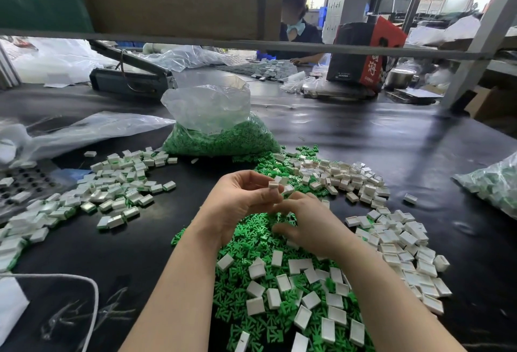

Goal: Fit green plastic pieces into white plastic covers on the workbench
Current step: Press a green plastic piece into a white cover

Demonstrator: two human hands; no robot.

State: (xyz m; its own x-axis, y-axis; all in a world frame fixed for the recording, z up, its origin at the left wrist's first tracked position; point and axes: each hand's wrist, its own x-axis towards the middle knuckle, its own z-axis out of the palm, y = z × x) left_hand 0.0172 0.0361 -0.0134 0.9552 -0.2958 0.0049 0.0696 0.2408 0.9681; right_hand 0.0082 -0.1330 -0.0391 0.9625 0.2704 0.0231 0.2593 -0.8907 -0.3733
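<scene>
1. the left hand [240,197] is pinching a small white cover [273,184] at its fingertips, holding it up just above the loose green pieces [251,239] heaped on the black workbench [363,133].
2. the right hand [310,225] is reaching down into that green heap, just right of the held cover; its fingers are curling, but i cannot tell whether they are gripping a piece.
3. to do this step well, i judge the cover's open side should be facing the incoming piece, with the piece squared up before pressing, so it is seating flush and not jamming.
4. left of the heap, the finished covers [112,189] are lying in a spread.
5. behind the heap, an open clear bag [212,125] is holding more green pieces.
6. right of the heap, empty covers [391,234] are lying scattered, and another bag [495,183] is holding green-and-white parts.
</scene>
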